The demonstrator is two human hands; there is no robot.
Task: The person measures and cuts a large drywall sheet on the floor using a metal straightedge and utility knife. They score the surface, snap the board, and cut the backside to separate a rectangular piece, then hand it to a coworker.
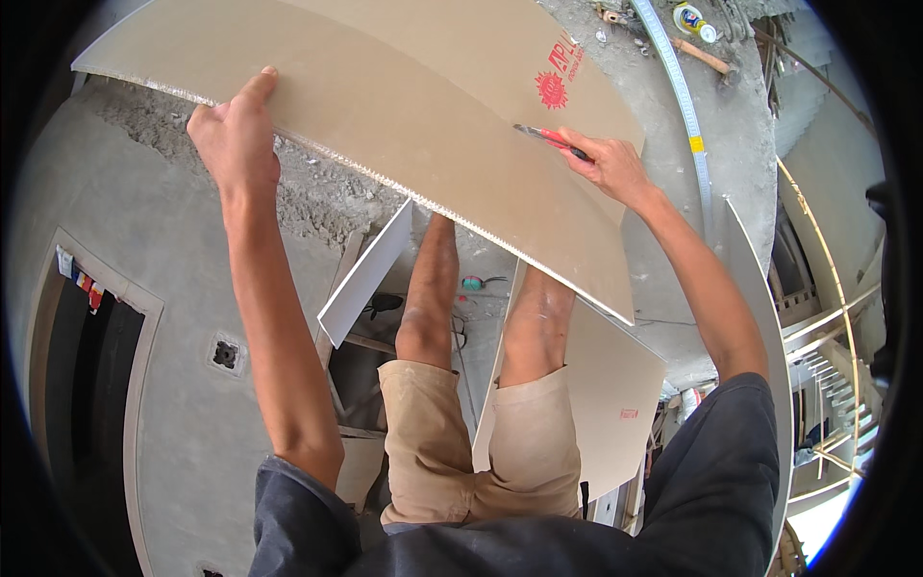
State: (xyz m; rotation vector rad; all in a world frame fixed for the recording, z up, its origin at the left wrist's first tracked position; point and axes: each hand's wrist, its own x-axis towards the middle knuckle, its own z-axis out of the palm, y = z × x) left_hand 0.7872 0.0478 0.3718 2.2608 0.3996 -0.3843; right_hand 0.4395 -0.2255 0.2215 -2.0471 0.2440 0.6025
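A large tan gypsum board (385,87) with red print lies across the space in front of me, its near edge rough and white. My left hand (238,135) grips that edge toward the left, one digit lying on the tan face and the rest closed at the edge. In my right hand (608,165) is a utility knife (553,139) with a red and black handle, its blade pointing left over the board's right part. Whether the blade tip touches the paper face, I cannot tell.
A light-blue metal strip (685,106), a wooden-handled hammer (702,56) and a yellow bottle (694,21) lie on the rough concrete beyond. A white offcut (365,274) leans beside my leg. Another tan board (606,404) stands at right. A doorway (91,385) opens at left.
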